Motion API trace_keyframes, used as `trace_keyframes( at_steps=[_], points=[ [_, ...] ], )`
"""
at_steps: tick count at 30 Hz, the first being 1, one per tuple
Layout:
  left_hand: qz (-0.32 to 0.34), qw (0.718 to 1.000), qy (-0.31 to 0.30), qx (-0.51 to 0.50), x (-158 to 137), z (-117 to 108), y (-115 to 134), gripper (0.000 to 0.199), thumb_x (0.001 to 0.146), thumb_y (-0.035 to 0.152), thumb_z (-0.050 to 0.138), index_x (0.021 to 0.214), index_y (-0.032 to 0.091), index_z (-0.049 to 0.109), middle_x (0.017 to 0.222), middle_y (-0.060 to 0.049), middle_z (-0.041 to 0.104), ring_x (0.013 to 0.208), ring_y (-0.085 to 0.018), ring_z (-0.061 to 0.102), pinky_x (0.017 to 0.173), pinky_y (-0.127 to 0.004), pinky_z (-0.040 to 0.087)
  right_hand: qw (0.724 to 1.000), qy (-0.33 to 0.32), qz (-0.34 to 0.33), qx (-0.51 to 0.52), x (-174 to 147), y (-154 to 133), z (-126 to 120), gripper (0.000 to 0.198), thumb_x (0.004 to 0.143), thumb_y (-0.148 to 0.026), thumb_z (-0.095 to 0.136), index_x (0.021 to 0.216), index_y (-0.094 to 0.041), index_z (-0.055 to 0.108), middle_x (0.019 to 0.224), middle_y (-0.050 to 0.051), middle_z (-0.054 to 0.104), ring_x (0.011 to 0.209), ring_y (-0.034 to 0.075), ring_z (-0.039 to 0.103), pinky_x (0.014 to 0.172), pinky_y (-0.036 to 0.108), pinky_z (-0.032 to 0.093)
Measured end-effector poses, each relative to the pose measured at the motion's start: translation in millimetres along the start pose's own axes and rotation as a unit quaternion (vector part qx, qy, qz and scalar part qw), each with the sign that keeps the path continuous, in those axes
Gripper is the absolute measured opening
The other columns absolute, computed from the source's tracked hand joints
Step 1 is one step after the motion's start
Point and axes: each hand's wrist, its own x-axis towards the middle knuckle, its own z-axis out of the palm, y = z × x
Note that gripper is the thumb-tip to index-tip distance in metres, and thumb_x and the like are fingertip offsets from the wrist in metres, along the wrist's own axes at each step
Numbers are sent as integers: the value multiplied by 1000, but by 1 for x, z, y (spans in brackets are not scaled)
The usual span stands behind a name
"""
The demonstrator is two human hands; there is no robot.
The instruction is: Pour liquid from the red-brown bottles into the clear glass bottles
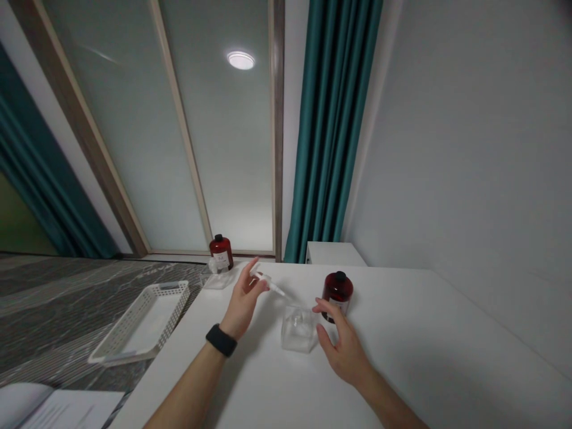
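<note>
My left hand (pixel 247 300), with a black band at the wrist, is closed on a white pump head (pixel 267 280). Its thin stem slants down to the right, above the table. Below the stem's end, a clear square bottle (pixel 298 335) stands on the white table (pixel 268 381). Just right of that bottle is my right hand (pixel 338 345), its thumb and fingers apart and nothing between them. Whether the fingers touch the clear bottle I cannot tell. Behind them stands a dark red bottle (pixel 338 288) with a black cap and pale label, partly hidden by my fingers.
At the table's far left corner, another red bottle (pixel 221 255) stands behind a clear container (pixel 217 278). Beyond the left edge lies a white perforated basket (pixel 147 325), with open pages (pixel 75 410) nearer me. A white cabinet (pixel 335 254) stands behind the table.
</note>
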Motion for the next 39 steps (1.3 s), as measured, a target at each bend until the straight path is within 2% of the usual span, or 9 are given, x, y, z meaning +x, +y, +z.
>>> trace_keyframes(
  at_steps=[5,7,9,14,22,29,33,37,39],
  points=[
    [4,990,51,129,15,-22,-23,55,76,28,68,129,21,55,99,-1,57,80,-13,59,79,-29,50,1000,-3,4,-7,0,0,1,41,91,-16,48,131,-24,49,107,7,68,102,22,65,96,39,52],
    [15,976,39,214,20,-32,-33,50,78,30,64,126,19,55,100,-3,56,77,-13,60,76,-28,51,1000,-4,5,-6,0,0,2,41,91,-16,47,130,-24,50,104,6,68,102,22,65,95,39,52],
    [20,970,29,242,24,-39,-43,48,77,29,63,124,17,56,95,-2,56,75,-14,59,74,-29,51,1000,-4,6,-3,0,0,2,40,91,-16,47,129,-24,51,102,5,68,101,21,65,95,38,52],
    [54,950,-7,307,27,-48,-60,48,72,17,62,120,18,59,97,-3,57,88,-18,60,85,-34,51,1000,-12,6,-5,-1,1,2,37,91,-17,47,128,-25,52,98,4,67,96,20,66,94,37,53],
    [85,907,-83,405,23,-50,-68,52,72,4,55,123,18,57,97,-4,60,91,-20,60,86,-36,52,1000,-21,5,-4,0,0,1,38,90,-15,46,127,-23,53,95,4,67,93,20,66,92,36,53],
    [107,869,-97,473,23,-48,-62,65,72,5,59,135,19,47,105,-6,60,103,-24,58,97,-43,46,1000,-27,6,-1,0,1,2,40,89,-14,46,127,-22,53,93,4,67,91,20,66,92,36,53],
    [111,853,-93,502,24,-52,-59,53,78,17,64,130,19,52,106,-8,64,104,-26,59,96,-43,44,1000,-23,9,4,-1,2,2,39,89,-16,47,127,-22,54,92,4,68,91,20,67,92,36,54],
    [98,837,-100,529,24,-54,-57,24,81,15,63,105,18,64,96,-7,69,94,-24,62,87,-37,46,1000,-22,12,2,-1,1,1,39,89,-16,47,127,-22,54,92,4,68,90,20,67,92,37,54],
    [92,830,-98,541,24,-54,-57,18,82,13,63,99,18,65,94,-6,70,91,-24,63,84,-36,45,1000,-26,11,1,0,1,1,40,89,-16,46,128,-23,53,92,4,68,91,20,67,92,36,54]
  ],
)
